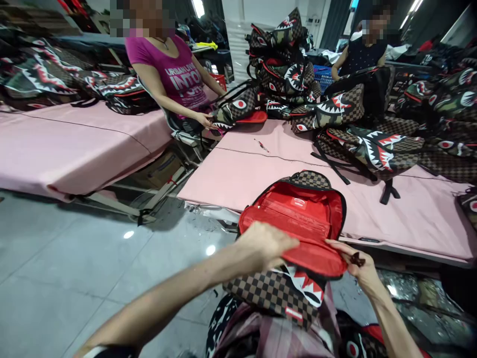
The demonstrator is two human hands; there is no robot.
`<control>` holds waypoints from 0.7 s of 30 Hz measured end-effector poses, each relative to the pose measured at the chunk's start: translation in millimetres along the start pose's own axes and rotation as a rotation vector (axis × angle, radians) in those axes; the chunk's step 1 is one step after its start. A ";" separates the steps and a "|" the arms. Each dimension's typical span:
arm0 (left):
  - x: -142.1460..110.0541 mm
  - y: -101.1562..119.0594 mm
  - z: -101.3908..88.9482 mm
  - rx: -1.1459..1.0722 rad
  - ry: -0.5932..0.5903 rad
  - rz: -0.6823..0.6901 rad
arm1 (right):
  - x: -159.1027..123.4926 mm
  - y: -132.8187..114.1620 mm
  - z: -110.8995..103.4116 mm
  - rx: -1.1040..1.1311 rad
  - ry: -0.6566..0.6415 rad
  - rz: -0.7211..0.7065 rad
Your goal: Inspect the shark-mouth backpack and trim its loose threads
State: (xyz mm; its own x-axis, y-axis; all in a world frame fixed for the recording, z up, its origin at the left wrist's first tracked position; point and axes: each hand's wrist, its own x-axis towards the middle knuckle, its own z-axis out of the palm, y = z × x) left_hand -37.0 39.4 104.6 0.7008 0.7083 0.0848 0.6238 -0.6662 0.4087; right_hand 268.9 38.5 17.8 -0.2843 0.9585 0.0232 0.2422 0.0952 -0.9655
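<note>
An unzipped backpack [294, 283] with a brown-black checked shell and printed shark teeth leans between my lap and the table edge. Its red lining [283, 219] faces up, with a small label sewn inside. My left hand [266, 243] lies over the folded-out red panel, its fingers pointing right; motion blur hides how far they are closed. At the panel's right edge, my right hand [357, 263] pinches the backpack's rim between thumb and fingers. A small dark brown object [357, 258] shows against that hand; its kind is unclear.
Several similar backpacks [372, 149] lie on the pink table [231, 174], some stacked high at the back. A red-and-dark pen-like item [261, 145] lies there too. One person [179, 74] handles a bag across the table; another [361, 59] stands behind. Floor [93, 263] shows at left.
</note>
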 end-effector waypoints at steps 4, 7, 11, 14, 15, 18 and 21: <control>34.9 -59.9 -20.7 -0.276 0.194 -0.157 | 2.3 8.5 4.5 -0.069 0.342 0.079; 55.3 -104.1 0.7 -0.556 0.294 -0.329 | 30.6 10.3 2.2 -0.040 0.598 0.121; 64.1 -124.8 42.5 -0.479 0.369 -0.613 | 71.3 18.7 -12.6 0.011 0.632 0.198; 64.4 -119.7 50.7 -0.362 0.252 -0.748 | 86.8 22.3 -19.1 -0.064 0.579 0.138; 64.4 -117.5 48.2 -0.344 0.137 -0.747 | 87.3 21.2 -19.2 -0.091 0.563 0.100; 65.4 -110.1 32.4 -0.231 -0.245 -0.707 | 76.1 10.6 -16.4 -0.123 0.451 0.134; 70.6 -93.5 16.9 0.075 -0.253 -0.829 | 55.8 -4.4 -12.9 -0.047 0.201 0.387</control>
State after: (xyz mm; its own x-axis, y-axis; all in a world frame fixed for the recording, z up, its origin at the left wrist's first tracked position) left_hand -40.0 147.7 57.1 0.0603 0.9045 -0.4223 0.9820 0.0220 0.1873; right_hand 263.9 95.0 26.7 0.0204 0.9587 -0.2838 0.3388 -0.2737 -0.9002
